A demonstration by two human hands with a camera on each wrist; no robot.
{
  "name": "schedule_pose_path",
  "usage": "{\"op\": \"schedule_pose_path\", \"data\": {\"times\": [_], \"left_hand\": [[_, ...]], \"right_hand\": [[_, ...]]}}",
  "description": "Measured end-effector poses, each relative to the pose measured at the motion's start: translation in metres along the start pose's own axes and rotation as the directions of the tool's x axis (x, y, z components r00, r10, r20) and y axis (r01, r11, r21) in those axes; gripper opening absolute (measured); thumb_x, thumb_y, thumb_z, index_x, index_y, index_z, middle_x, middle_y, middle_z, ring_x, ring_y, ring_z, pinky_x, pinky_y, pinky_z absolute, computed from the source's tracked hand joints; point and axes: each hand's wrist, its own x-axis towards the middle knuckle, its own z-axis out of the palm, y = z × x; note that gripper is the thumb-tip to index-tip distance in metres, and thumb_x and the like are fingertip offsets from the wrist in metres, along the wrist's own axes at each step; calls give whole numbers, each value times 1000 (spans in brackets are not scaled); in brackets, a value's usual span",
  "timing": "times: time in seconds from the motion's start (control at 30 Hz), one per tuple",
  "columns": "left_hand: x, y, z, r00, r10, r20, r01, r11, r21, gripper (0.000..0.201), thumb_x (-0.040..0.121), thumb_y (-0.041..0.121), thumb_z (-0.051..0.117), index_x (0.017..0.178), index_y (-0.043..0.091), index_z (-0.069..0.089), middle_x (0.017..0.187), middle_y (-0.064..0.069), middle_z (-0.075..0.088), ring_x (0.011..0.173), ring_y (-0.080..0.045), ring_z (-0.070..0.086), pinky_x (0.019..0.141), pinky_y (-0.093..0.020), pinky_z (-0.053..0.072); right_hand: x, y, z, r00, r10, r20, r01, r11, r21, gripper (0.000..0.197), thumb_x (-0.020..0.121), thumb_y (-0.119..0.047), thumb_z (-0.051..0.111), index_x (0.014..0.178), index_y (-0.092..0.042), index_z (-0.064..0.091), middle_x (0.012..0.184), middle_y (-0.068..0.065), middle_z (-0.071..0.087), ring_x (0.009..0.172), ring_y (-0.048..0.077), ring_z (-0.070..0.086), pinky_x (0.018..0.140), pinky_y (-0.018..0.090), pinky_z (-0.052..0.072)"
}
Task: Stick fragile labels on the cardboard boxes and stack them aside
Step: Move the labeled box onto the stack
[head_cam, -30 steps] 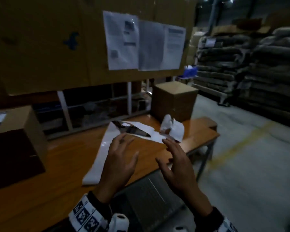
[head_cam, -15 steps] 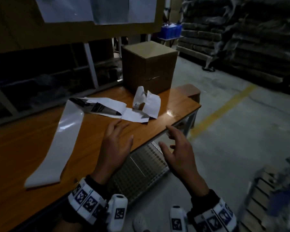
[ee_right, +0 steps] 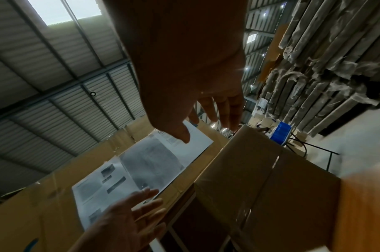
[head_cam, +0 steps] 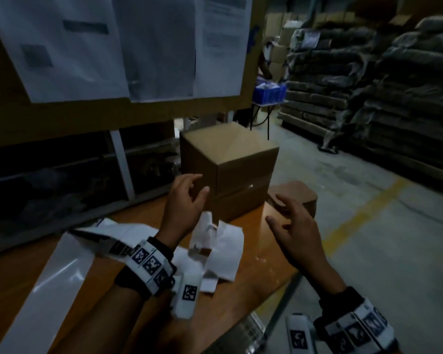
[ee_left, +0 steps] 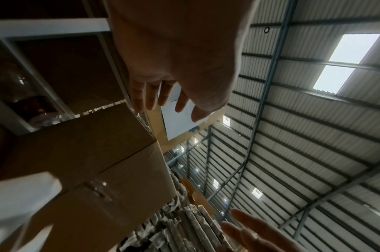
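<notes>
2 hands are reaching toward 1 cardboard box (head_cam: 228, 172) standing at the far end of the wooden table (head_cam: 261, 267). The left hand (head_cam: 183, 200) is hovering at the box's near-left face with fingers spread and slightly curled, holding nothing. The right hand (head_cam: 296, 226) is hovering off the box's right side, fingers spread, also holding nothing.

Risk: the box is sitting close to the table's end, so an uneven 1-sided push is likely to slide it off. Loose label backing paper (head_cam: 218, 246) is lying under the left wrist and may get dragged along.

Only the head view is showing the table and paper. The wrist views are showing the taped seam (ee_right: 268, 172) on the box side; contact is unclear there.
</notes>
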Motion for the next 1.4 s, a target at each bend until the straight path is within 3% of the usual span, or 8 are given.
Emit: {"op": "schedule_pose_path", "data": {"times": [0.33,0.43,0.5,0.67,0.73,0.83,1.03,1.4], "left_hand": [[160,-31,48,894,-440,-84,437,898,-49,47,93,37,62,131,12,51,128,-11,57,112,-27,57,97,-48,49],[189,-29,56,848,-516,-125,505,856,-110,55,92,34,66,135,8,45,125,-9,59,98,-22,62,81,-38,54],[197,-31,62,800,-595,-73,571,793,-213,53,90,27,69,133,9,42,123,-6,57,88,-17,60,67,-27,51],[194,-59,76,712,-692,121,674,625,-395,92,70,41,81,144,5,40,128,-10,60,109,-25,59,81,-31,47],[187,-57,78,727,-679,99,650,635,-416,97,76,38,79,151,8,26,142,-12,49,124,-29,51,88,-33,42],[167,-44,80,782,-612,121,594,671,-445,62,88,29,71,140,16,42,140,-9,52,112,-21,57,80,-30,45],[111,-19,79,891,-421,170,444,730,-519,58,87,17,71,139,19,46,126,-3,63,105,-17,65,83,-31,57],[21,69,0,989,-55,136,130,753,-645,41,97,12,55,134,28,46,119,2,66,102,-10,68,75,-22,56]], "right_hand": [[208,60,35,998,65,21,-64,997,-34,54,91,-42,62,135,-12,50,134,15,50,122,32,48,100,44,43],[255,66,52,966,245,76,-242,969,-51,72,89,-60,56,145,-19,38,149,20,31,133,40,33,104,47,36],[271,73,68,928,341,153,-338,940,-47,82,85,-67,55,149,-24,29,155,17,16,137,44,25,105,51,35],[261,93,98,918,359,166,-380,918,118,85,84,-61,62,151,-27,23,158,8,-1,138,45,22,110,52,30],[251,95,99,907,396,142,-418,884,207,89,83,-59,66,151,-30,18,157,11,4,136,44,26,109,52,32],[227,95,91,898,436,64,-433,845,314,98,79,-57,71,152,-30,12,150,17,19,132,42,34,103,51,39],[144,94,53,855,501,-132,-373,772,515,122,57,-53,86,153,-22,16,150,14,32,133,35,40,107,51,41],[41,-1,-32,875,285,-392,13,795,607,80,79,-25,76,143,-19,27,128,0,42,100,5,57,91,40,53]]}}
